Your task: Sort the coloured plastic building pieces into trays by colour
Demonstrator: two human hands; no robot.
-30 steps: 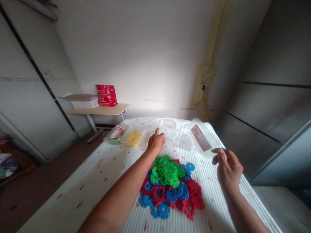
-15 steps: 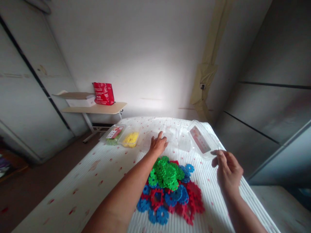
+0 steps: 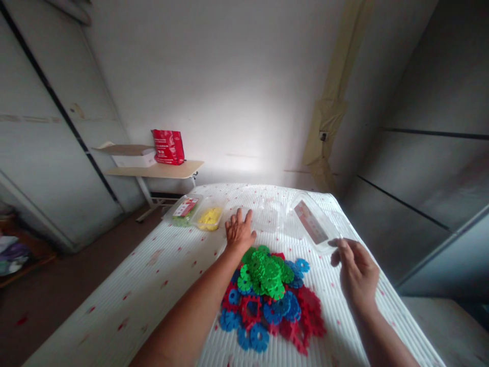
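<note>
My left hand [image 3: 240,233] reaches forward with its fingers spread, at a clear plastic container [image 3: 228,212] that it partly covers; whether it touches the container I cannot tell. My right hand [image 3: 358,270] pinches the near right corner of a clear plastic lid [image 3: 296,204] with a red and white label. Another clear container [image 3: 269,214] stands between the left hand and the lid. Below the hands is a loose pile of plastic interlocking discs: green [image 3: 267,270] on top, blue [image 3: 260,336] and red ones [image 3: 311,308] around and under them.
Left of the hand stand a tub of yellow pieces [image 3: 209,218] and a lidded tub of green pieces [image 3: 185,211]. A white ridged cloth with red flecks [image 3: 153,290] covers the table. Behind, a small side table [image 3: 171,171] bears a red bag [image 3: 168,147] and a box [image 3: 133,159].
My left hand has moved slightly left and spread its fingers. The lid in my right hand has shifted a little left. The view has turned slightly; the pile looks the same.
</note>
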